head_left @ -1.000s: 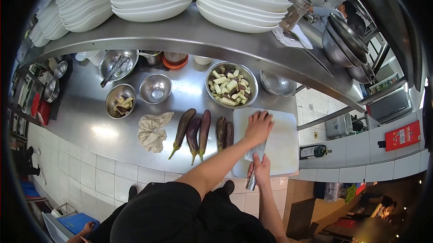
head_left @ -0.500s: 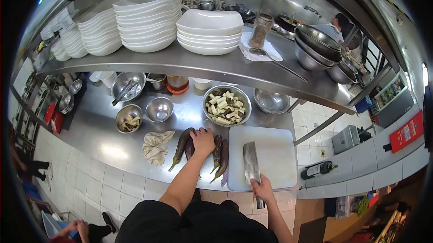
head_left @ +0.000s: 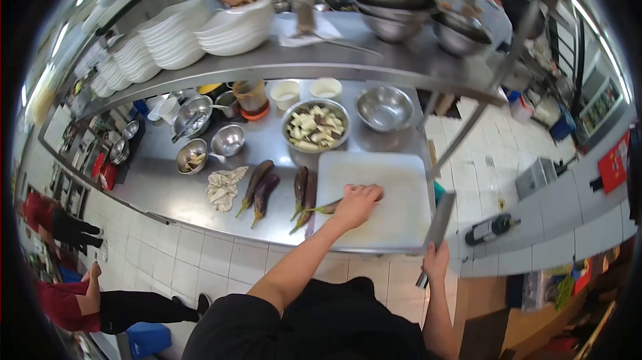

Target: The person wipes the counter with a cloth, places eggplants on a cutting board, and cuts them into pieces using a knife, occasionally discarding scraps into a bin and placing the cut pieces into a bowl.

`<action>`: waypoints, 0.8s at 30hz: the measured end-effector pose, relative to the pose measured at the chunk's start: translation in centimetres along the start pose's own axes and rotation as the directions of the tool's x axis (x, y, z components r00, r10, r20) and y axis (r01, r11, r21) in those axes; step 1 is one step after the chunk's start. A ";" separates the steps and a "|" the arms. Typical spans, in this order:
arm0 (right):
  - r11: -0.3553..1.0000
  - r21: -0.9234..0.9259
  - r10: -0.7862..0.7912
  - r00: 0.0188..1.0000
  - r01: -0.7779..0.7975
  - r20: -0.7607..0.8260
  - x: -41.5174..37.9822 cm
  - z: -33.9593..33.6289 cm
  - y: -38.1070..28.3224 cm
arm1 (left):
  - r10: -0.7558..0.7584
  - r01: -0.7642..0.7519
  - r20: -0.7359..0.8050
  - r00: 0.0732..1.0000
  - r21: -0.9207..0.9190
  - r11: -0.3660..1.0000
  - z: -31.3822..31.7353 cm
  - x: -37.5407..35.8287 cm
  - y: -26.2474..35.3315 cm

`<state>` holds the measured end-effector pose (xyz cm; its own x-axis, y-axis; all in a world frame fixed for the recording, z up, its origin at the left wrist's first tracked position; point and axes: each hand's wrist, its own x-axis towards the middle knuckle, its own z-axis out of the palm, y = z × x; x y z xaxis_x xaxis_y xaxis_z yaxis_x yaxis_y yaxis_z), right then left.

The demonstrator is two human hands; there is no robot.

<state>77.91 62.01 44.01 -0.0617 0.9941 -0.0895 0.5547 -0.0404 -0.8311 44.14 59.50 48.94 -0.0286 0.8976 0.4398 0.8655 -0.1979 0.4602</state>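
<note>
My left hand (head_left: pixel 358 206) is wrapped over an eggplant (head_left: pixel 327 209) lying crosswise on the white cutting board (head_left: pixel 408 176). Its stem end points left, and its middle is hidden under my fingers. My right hand (head_left: pixel 436 262) grips the handle of a cleaver (head_left: pixel 440 219), held at the board's right edge with the blade pointing up and away. Left of the board lie a pair of dark eggplants (head_left: pixel 301 185), and farther left two more eggplants (head_left: pixel 265 197). Behind the board, a steel bowl (head_left: pixel 287 138) holds cut eggplant pieces (head_left: pixel 313 127).
A crumpled cloth (head_left: pixel 225 187) and a small bowl with pieces (head_left: pixel 192 157) sit on the left. A steel bowl (head_left: pixel 384 108) stands behind the board. Overhead, a shelf (head_left: pixel 287 66) carries stacked plates (head_left: pixel 234 29). A person in red (head_left: pixel 70 303) stands at lower left.
My left hand has moved right from the eggplants on the table and now holds one on the board. The cleaver has moved from over the board to its right edge. The view has shifted.
</note>
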 end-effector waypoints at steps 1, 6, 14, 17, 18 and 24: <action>0.992 -0.061 -0.111 0.994 0.111 -0.002 0.1 -0.3 -0.1 | 0.009 -0.009 0.042 0.999 -0.018 1.000 1.9 -0.3 1.0; 0.904 -0.404 -0.043 0.972 0.137 0.233 -1.2 -2.3 -3.1 | -0.138 0.141 0.258 0.956 0.007 0.990 9.9 1.3 5.6; 0.838 -0.489 -0.021 0.910 0.243 0.415 -5.5 -6.5 -9.6 | -0.180 0.148 0.330 0.926 0.120 0.982 9.8 2.7 7.2; 0.846 -0.464 -0.039 0.899 0.262 0.436 -4.9 -7.1 -9.7 | -0.159 0.138 0.329 0.931 0.087 0.987 9.8 2.3 6.9; 0.849 -0.460 -0.040 0.900 0.260 0.435 -4.4 -6.9 -9.5 | -0.151 0.134 0.331 0.932 0.072 0.988 9.8 2.3 6.8; 0.887 -0.371 -0.151 0.931 0.276 0.332 2.5 0.6 -4.7 | -0.169 0.156 0.334 0.927 0.066 0.986 9.6 2.0 7.6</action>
<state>74.60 64.63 47.37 -0.4171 0.8980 -0.1402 0.7824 0.2763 -0.5581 55.47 63.58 45.88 -0.0060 0.9974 0.0723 0.8813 -0.0289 0.4716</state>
